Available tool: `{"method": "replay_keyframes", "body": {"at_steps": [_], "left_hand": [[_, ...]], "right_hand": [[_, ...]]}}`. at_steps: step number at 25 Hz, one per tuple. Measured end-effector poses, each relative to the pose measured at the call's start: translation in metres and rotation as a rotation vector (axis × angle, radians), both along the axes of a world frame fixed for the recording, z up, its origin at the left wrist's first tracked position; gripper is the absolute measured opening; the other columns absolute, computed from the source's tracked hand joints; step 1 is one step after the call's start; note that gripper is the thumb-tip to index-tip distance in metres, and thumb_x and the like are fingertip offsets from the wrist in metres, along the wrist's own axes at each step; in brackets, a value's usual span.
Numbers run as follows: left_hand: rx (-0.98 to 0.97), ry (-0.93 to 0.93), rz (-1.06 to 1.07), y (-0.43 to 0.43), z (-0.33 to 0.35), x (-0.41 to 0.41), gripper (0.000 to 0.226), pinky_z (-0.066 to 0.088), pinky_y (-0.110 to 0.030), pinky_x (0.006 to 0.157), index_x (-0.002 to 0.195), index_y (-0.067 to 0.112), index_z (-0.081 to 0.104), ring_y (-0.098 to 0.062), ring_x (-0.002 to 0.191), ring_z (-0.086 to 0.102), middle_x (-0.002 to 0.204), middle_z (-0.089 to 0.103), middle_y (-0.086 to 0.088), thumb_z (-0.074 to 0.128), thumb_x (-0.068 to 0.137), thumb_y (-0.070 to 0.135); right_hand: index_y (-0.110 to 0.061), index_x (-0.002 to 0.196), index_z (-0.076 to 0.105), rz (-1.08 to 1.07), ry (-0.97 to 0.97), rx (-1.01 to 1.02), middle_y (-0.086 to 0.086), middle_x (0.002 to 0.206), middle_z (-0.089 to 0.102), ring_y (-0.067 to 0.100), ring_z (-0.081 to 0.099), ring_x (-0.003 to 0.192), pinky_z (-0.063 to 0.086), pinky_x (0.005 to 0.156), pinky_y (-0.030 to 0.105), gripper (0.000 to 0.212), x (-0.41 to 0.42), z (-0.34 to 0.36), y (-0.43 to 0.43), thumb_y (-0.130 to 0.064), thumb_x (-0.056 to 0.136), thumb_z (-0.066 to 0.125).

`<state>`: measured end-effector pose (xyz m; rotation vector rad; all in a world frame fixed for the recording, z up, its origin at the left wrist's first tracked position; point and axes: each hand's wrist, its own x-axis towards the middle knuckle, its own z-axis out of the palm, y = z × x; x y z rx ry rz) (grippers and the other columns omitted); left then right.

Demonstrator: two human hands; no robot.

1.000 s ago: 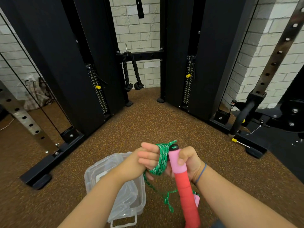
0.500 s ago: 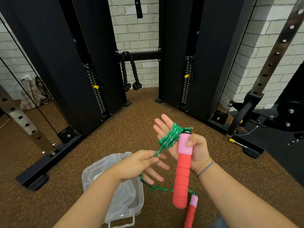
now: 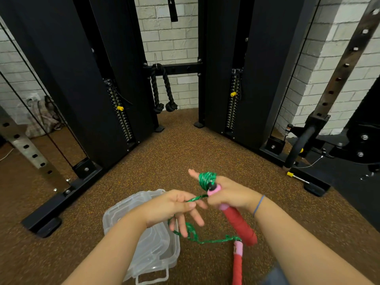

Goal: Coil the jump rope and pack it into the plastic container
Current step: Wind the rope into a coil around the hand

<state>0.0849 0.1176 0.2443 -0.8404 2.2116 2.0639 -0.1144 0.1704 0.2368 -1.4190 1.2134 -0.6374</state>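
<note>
My right hand (image 3: 230,195) grips the pink-and-red handle (image 3: 239,225) of the jump rope, with several turns of the green rope (image 3: 206,178) wound around its fingers. My left hand (image 3: 174,208) pinches the rope's free stretch between thumb and forefinger just left of the right hand, its other fingers spread below. The loose rope hangs down and runs right to the second red handle (image 3: 237,264), which dangles at the bottom. The clear plastic container (image 3: 148,229), lid on, lies on the floor under my left forearm.
Brown speckled gym floor (image 3: 185,153) lies ahead. Black cable-machine columns (image 3: 82,79) stand left and right, with a black rope attachment (image 3: 162,89) hanging between them. A perforated steel upright (image 3: 26,147) is at the left, rack feet and a bar (image 3: 298,145) at the right.
My right hand has turned from palm-up to fingers pointing away, lowering the handle. My left hand has come up close to it, pinching the rope.
</note>
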Motion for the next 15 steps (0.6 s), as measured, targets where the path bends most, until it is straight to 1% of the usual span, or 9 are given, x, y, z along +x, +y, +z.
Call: {"method": "replay_keyframes", "body": {"at_steps": [2,4,5,6,7,9,11,13,15], "left_hand": [[-0.070,-0.012,0.023,0.000,0.000,0.000,0.025,0.037,-0.012,0.034,0.107,0.016,0.065,-0.004,0.041,0.060,0.075,0.074,0.003,0.043,0.097,0.021],[-0.177,-0.003,0.083,-0.003,0.001,0.002,0.024,0.032,-0.014,0.033,0.096,0.017,0.069,-0.003,0.032,0.050,0.057,0.067,0.005,0.046,0.096,0.022],[-0.228,0.010,0.118,-0.004,0.002,0.003,0.024,0.030,-0.014,0.033,0.092,0.016,0.070,-0.003,0.030,0.044,0.050,0.062,0.005,0.048,0.095,0.023],[-0.263,0.026,0.150,-0.004,0.002,0.003,0.024,0.029,-0.014,0.034,0.089,0.015,0.071,-0.004,0.030,0.039,0.045,0.056,0.006,0.049,0.094,0.023],[-0.287,0.045,0.182,-0.004,0.003,0.004,0.024,0.028,-0.014,0.036,0.086,0.014,0.072,-0.005,0.032,0.035,0.042,0.050,0.005,0.051,0.093,0.023],[-0.316,0.078,0.248,-0.003,0.003,0.002,0.022,0.029,-0.015,0.041,0.080,0.013,0.072,-0.005,0.036,0.033,0.038,0.041,0.006,0.055,0.090,0.022],[-0.364,0.089,0.298,-0.001,0.003,0.000,0.022,0.028,-0.015,0.044,0.074,0.012,0.071,-0.002,0.039,0.033,0.036,0.039,0.007,0.058,0.088,0.021],[-0.408,0.097,0.333,0.000,0.004,-0.002,0.022,0.029,-0.012,0.046,0.069,0.011,0.069,-0.001,0.039,0.037,0.036,0.045,0.009,0.059,0.088,0.018],[-0.449,0.102,0.368,0.000,0.004,-0.004,0.023,0.032,-0.008,0.050,0.066,0.013,0.067,0.003,0.044,0.045,0.041,0.053,0.015,0.059,0.088,0.016]], "right_hand": [[-0.050,0.135,0.029,0.039,0.105,0.044,0.004,0.061,0.050,0.008,0.037,0.045,0.033,0.040,0.015,0.084,0.004,-0.004,-0.001,-0.008,0.067,0.054],[-0.034,0.123,0.053,0.050,0.245,0.052,0.004,0.059,0.049,0.009,0.039,0.044,0.033,0.040,0.016,0.063,0.006,-0.009,-0.001,-0.011,0.064,0.056],[-0.019,0.104,0.065,0.049,0.313,0.055,0.005,0.056,0.049,0.010,0.041,0.044,0.033,0.040,0.017,0.043,0.006,-0.010,-0.002,-0.015,0.061,0.057],[-0.010,0.082,0.064,0.048,0.355,0.056,0.007,0.055,0.049,0.011,0.042,0.045,0.032,0.041,0.018,0.024,0.007,-0.011,-0.002,-0.016,0.060,0.057],[-0.007,0.071,0.060,0.063,0.354,0.073,0.010,0.056,0.050,0.013,0.042,0.047,0.031,0.044,0.019,0.015,0.008,-0.010,-0.002,-0.016,0.059,0.057],[0.000,0.073,0.060,0.120,0.319,0.111,0.015,0.068,0.057,0.013,0.043,0.051,0.031,0.047,0.020,0.023,0.010,-0.012,0.000,-0.016,0.057,0.055],[0.003,0.092,0.067,0.190,0.249,0.160,0.012,0.097,0.070,0.003,0.044,0.049,0.035,0.045,0.015,0.036,0.014,-0.009,0.002,-0.010,0.062,0.051],[-0.009,0.089,0.069,0.244,0.150,0.207,0.018,0.122,0.065,-0.004,0.046,0.045,0.035,0.044,0.008,0.033,0.016,0.001,0.006,0.002,0.068,0.047],[-0.010,0.094,0.066,0.288,0.055,0.215,0.027,0.126,0.059,-0.008,0.051,0.049,0.036,0.045,0.005,0.040,0.016,0.007,0.008,0.005,0.064,0.043]]}}
